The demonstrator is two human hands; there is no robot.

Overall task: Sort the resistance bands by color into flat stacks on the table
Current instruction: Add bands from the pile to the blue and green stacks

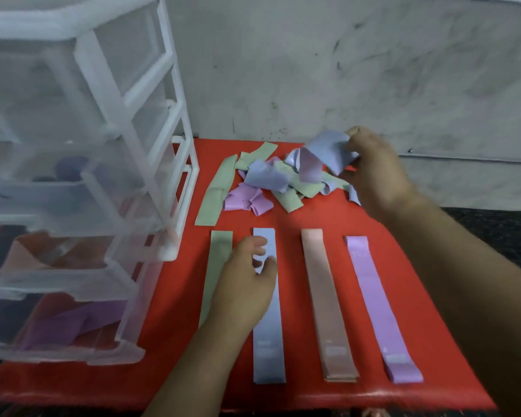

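Four flat bands lie side by side on the red table [169, 341]: a green one [215, 266], a blue one [268, 335], a pink one [325, 302] and a purple one [376, 305]. Behind them is a tangled pile of green, blue and purple bands [271, 185]. My right hand [373, 170] grips a crumpled blue band [328, 152] lifted off the pile's right side. My left hand [247, 284] hovers with loosely curled fingers over the upper parts of the flat green and blue bands and holds nothing.
A clear plastic drawer unit with a white frame [82, 176] stands on the table's left part; purple and pink bands show inside its lower drawers. A grey wall [343, 70] rises right behind the table. One long green band [217, 191] lies left of the pile.
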